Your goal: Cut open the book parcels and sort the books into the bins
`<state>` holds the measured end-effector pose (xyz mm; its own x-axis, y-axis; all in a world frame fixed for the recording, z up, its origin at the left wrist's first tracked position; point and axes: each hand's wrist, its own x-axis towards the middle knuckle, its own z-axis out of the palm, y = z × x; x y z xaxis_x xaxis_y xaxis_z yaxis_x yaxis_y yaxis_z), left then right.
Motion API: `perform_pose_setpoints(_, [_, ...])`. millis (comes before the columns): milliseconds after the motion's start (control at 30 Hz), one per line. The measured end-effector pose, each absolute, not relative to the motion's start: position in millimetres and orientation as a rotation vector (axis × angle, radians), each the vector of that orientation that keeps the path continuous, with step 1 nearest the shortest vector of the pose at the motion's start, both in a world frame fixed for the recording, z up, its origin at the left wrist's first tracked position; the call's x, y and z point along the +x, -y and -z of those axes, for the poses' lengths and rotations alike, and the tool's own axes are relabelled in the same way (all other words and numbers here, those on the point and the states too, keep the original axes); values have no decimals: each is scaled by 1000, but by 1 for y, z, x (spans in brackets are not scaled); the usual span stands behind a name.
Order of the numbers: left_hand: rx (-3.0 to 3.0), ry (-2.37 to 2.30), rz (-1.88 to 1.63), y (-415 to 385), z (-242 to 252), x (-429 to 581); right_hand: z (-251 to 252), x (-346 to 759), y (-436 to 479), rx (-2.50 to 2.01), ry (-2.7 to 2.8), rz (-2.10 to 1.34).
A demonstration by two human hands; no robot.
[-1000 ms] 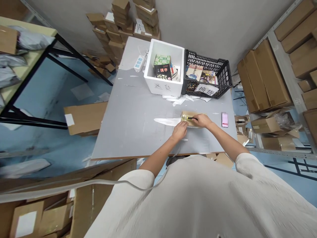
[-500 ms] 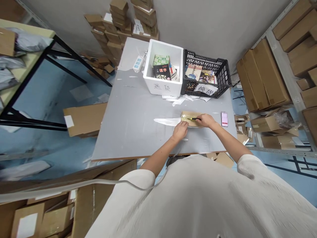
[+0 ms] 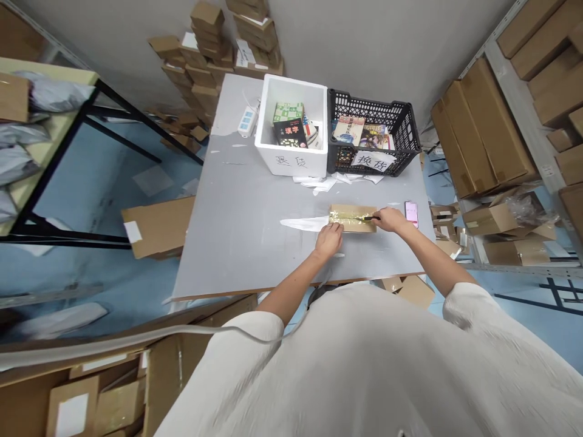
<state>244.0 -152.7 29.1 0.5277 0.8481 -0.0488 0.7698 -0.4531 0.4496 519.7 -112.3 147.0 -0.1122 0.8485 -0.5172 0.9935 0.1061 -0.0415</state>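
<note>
A small brown cardboard parcel (image 3: 353, 217) with shiny tape along its top lies on the grey table (image 3: 255, 230). My left hand (image 3: 328, 238) rests with curled fingers against the parcel's left end. My right hand (image 3: 392, 220) is closed on a thin dark cutter (image 3: 370, 218) whose tip lies on the tape line near the parcel's right end.
A white foam box (image 3: 291, 133) and a black plastic crate (image 3: 371, 136), both holding books, stand at the table's far side. A phone (image 3: 411, 213) lies right of the parcel. A power strip (image 3: 245, 119) sits far left. Cardboard boxes (image 3: 478, 139) fill shelves and floor.
My right hand has drawn the cutter rightward along the parcel's tape line, from about the middle to the right end. My left hand has stayed at the left end.
</note>
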Motion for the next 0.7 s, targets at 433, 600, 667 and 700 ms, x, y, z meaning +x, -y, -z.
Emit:
perform_pose_setpoints(433, [2374, -1408, -126, 149, -33, 252, -143, 544, 121, 1853, -2017, 574])
perform_pose_setpoints(600, [2353, -1446, -109, 145, -34, 256, -140, 544, 123, 1854, -1999, 585])
perform_pose_setpoints(667, [2346, -1460, -117, 143, -34, 257, -141, 546, 124, 1852, -2004, 602])
perform_pose_setpoints(700, [2348, -1465, -119, 142, -34, 257, -142, 548, 124, 1846, -2004, 602])
